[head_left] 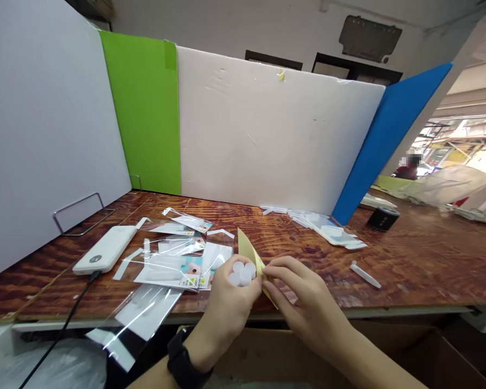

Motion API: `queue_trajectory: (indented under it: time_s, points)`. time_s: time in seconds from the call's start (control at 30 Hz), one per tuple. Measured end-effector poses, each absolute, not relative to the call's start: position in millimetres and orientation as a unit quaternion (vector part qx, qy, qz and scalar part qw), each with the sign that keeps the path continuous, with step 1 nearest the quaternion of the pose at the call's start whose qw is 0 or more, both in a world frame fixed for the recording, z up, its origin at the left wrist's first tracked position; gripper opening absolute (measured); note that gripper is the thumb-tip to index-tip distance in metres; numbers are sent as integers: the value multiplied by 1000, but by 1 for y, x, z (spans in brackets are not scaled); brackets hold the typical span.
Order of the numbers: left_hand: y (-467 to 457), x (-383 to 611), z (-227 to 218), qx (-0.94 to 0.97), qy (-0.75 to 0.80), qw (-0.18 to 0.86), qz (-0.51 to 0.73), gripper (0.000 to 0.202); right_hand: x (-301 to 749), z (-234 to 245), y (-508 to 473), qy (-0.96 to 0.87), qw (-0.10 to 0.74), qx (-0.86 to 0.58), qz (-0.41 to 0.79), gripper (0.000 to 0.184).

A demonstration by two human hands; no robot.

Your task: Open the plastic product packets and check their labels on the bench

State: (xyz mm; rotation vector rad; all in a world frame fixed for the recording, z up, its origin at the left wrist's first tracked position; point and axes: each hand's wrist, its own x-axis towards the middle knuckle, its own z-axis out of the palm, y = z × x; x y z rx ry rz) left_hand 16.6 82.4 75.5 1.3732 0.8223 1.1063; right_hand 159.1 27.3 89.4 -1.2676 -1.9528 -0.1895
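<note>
My left hand (230, 302) is wrapped round a bunch of whitish translucent round-ended pieces (242, 273), several of whose ends face up; their lengths are hidden in the fist. Just right of them, a thin yellow sheet (248, 246) stands upright and slanted against the left hand. My right hand (303, 289) pinches the near edge of this sheet between thumb and fingers. Both hands meet over the table's front edge. Clear plastic bags with white cards (166, 267) lie left of my left hand. To the right of my right hand lies a small translucent tube (365, 274).
A white power bank (105, 249) with a black cable lies at the left. White, green and blue panels (275, 129) wall the table's back and sides. More clear packets (328, 229) and a black box (383, 218) are at the right. A cardboard box (291, 354) sits below the edge.
</note>
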Motion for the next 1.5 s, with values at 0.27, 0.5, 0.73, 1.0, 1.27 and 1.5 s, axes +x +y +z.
queue_trajectory:
  time_s: [0.27,0.5,0.73,1.0,1.27,1.5]
  points:
    - [77,15,73,589,360,543,478,10,145,80,29,-756,403,-503,-113,16]
    - [76,16,75,579,392,529,482,11,141,78,31,-751,402,-514,-101,17]
    - [74,14,73,635,377,452,500,5,140,83,32,-733,418,-535,-46,20]
    - [71,4,74,657,382,376,529,5,130,83,38,-744,435,-498,-92,20]
    - [72,-11,69,675,397,339,522,7,114,78,42,-740,436,-510,-53,21]
    - [69,-21,72,661,409,358,518,6,107,75,42,-736,460,-492,-67,18]
